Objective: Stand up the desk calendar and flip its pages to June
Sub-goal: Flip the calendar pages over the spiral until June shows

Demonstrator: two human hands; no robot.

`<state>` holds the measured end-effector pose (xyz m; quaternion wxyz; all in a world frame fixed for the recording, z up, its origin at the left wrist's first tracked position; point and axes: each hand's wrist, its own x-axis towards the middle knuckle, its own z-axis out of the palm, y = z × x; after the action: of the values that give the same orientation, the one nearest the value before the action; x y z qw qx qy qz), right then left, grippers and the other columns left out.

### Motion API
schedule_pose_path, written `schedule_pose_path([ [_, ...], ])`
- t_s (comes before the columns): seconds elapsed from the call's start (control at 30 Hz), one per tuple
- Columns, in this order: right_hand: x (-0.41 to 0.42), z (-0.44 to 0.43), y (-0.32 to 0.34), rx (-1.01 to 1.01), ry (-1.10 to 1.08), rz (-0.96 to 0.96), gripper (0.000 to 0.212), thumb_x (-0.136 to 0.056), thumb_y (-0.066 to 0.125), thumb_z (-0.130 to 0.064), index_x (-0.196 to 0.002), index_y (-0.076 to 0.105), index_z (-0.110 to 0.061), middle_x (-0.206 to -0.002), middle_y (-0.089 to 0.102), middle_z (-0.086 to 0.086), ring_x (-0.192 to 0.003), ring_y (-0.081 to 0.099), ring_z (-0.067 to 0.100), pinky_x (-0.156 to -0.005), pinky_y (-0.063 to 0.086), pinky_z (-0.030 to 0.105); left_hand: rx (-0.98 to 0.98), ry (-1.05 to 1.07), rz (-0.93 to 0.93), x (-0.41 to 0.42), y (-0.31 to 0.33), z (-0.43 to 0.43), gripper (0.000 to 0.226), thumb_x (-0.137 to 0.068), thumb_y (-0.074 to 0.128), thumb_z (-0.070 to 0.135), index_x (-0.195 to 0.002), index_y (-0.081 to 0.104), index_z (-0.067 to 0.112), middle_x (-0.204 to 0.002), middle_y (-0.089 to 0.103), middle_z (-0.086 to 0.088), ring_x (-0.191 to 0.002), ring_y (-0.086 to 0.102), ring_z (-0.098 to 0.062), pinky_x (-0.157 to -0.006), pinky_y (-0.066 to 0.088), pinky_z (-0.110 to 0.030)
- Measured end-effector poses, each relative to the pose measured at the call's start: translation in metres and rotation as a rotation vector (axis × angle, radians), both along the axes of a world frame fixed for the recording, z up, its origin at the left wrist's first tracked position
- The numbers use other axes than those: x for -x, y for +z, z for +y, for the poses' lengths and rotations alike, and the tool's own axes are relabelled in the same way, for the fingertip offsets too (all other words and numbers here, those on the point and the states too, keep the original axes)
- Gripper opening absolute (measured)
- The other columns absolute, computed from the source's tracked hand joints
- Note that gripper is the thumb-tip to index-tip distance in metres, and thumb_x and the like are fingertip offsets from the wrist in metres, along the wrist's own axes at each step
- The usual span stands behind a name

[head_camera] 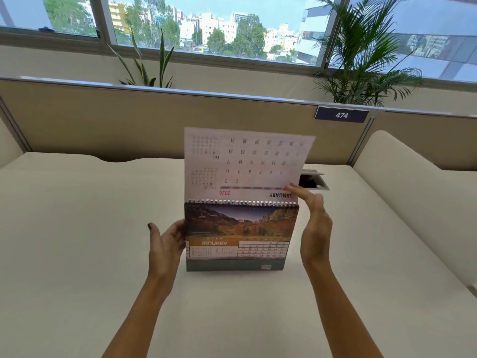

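The desk calendar (240, 236) stands upright on the white desk (77, 228), its front page showing a mountain photo and "JANUARY". One white page (247, 161) is lifted above the spiral binding, its "JANUARY 2026" grid seen upside down. My left hand (165, 244) grips the calendar's left edge. My right hand (313, 226) is at the right side, fingertips touching the lower right corner of the raised page; the fingers are spread and blurred.
A beige partition (129, 120) with a "474" sign (341, 115) runs behind the desk. A cable cut-out (313, 180) lies just behind the calendar on the right. Plants (361, 60) stand beyond the partition under windows.
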<state>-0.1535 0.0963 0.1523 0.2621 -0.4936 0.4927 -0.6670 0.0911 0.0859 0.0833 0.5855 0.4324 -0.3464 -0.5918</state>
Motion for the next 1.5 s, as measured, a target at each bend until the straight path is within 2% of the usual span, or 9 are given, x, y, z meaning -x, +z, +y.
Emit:
schedule_pose_path([
  [0.13,0.003,-0.014,-0.017,-0.055,-0.085,0.295,0.045,-0.097,0.025,-0.039,-0.112,0.064,-0.020,-0.105,0.058,-0.013,-0.109,0.058,0.018,-0.084,0.057,0.028,0.013,0.004,-0.001,0.001,-0.002,-0.001,0.078,-0.091,0.004,0.063,-0.121,0.056,0.013,-0.121,0.064,-0.009,-0.112,0.059,-0.023,-0.097,0.041,-0.035],
  [0.2,0.003,-0.018,-0.028,-0.083,-0.125,0.393,0.047,-0.097,0.023,-0.041,-0.104,0.065,-0.020,-0.097,0.061,-0.011,-0.103,0.060,0.019,-0.110,0.039,0.038,0.019,0.010,0.002,0.002,-0.003,-0.001,0.079,-0.091,0.003,0.062,-0.124,0.054,0.011,-0.123,0.063,-0.010,-0.112,0.058,-0.022,-0.101,0.039,-0.036],
  [0.27,0.000,-0.019,-0.032,-0.094,-0.187,0.466,0.044,-0.098,0.022,-0.037,-0.099,0.063,-0.021,-0.097,0.066,-0.001,-0.103,0.060,0.019,-0.120,0.015,0.033,0.012,0.013,0.001,0.003,-0.004,-0.001,0.080,-0.091,0.003,0.062,-0.128,0.052,0.010,-0.125,0.061,-0.011,-0.115,0.057,-0.023,-0.102,0.039,-0.037],
  [0.43,-0.007,-0.011,-0.034,-0.058,-0.367,0.309,0.036,-0.098,0.030,-0.030,-0.120,0.057,-0.018,-0.122,0.056,-0.001,-0.114,0.049,0.012,-0.098,0.040,0.019,0.005,0.018,0.002,0.003,-0.005,0.000,0.082,-0.090,0.004,0.063,-0.132,0.049,0.009,-0.128,0.060,-0.011,-0.117,0.055,-0.024,-0.102,0.039,-0.036],
  [0.53,-0.011,0.001,-0.045,-0.033,-0.551,0.118,0.033,-0.099,0.033,-0.025,-0.122,0.051,-0.009,-0.124,0.055,0.008,-0.108,0.050,0.012,-0.084,0.040,0.004,0.002,0.024,0.006,0.004,-0.004,0.001,0.079,-0.091,0.003,0.062,-0.129,0.051,0.012,-0.127,0.060,-0.009,-0.117,0.056,-0.023,-0.102,0.039,-0.036],
  [0.73,-0.013,0.020,-0.088,-0.277,-0.507,0.005,0.021,-0.100,0.035,-0.025,-0.112,0.051,-0.017,-0.114,0.054,0.002,-0.106,0.058,0.028,-0.089,0.053,0.045,-0.005,0.031,0.013,0.005,-0.005,0.001,0.077,-0.091,0.002,0.061,-0.128,0.051,0.015,-0.126,0.061,-0.007,-0.117,0.055,-0.021,-0.103,0.038,-0.036],
  [1.0,-0.019,0.033,-0.102,-0.389,-0.419,0.007,0.022,-0.097,0.044,-0.011,-0.115,0.054,-0.020,-0.114,0.057,-0.001,-0.104,0.057,0.020,-0.077,0.048,0.023,-0.009,0.031,0.007,0.006,-0.006,0.002,0.075,-0.092,0.002,0.060,-0.130,0.049,0.015,-0.126,0.060,-0.004,-0.117,0.055,-0.019,-0.101,0.038,-0.033],
  [1.3,-0.012,0.042,-0.103,-0.364,-0.440,0.096,0.026,-0.081,0.071,-0.014,-0.106,0.063,-0.019,-0.108,0.070,0.006,-0.094,0.065,0.021,-0.082,0.053,0.030,-0.006,0.026,0.005,0.006,-0.007,0.002,0.074,-0.092,0.003,0.060,-0.129,0.049,0.017,-0.126,0.061,-0.005,-0.118,0.055,-0.020,-0.098,0.039,-0.032],
  [1.5,-0.012,0.051,-0.103,-0.336,-0.430,0.134,0.031,-0.081,0.070,-0.013,-0.111,0.066,-0.016,-0.109,0.067,-0.001,-0.092,0.063,0.015,-0.075,0.049,0.018,-0.003,0.014,0.018,0.005,-0.007,0.004,0.071,-0.093,0.004,0.059,-0.128,0.049,0.017,-0.125,0.060,-0.004,-0.117,0.055,-0.018,-0.093,0.041,-0.029],
])
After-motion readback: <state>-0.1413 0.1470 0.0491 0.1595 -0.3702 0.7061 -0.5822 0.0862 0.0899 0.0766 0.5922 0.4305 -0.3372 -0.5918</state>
